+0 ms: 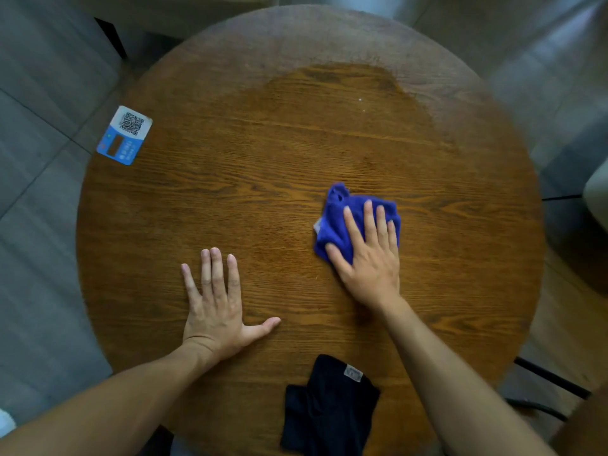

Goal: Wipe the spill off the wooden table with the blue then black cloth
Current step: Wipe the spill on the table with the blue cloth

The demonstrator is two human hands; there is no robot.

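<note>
A round wooden table (263,199) fills the view. A darker wet patch (345,103) spreads over its far middle. My right hand (368,255) lies flat on a crumpled blue cloth (335,218), pressing it onto the wood right of centre, below the wet patch. My left hand (217,297) rests palm down on the bare wood to the left, fingers spread, holding nothing. A folded black cloth (329,409) with a small grey label lies at the near edge, between my forearms.
A blue and white card with a QR code (125,134) sits at the table's left edge. Grey floor tiles surround the table. Dark chair legs (552,380) show at the lower right.
</note>
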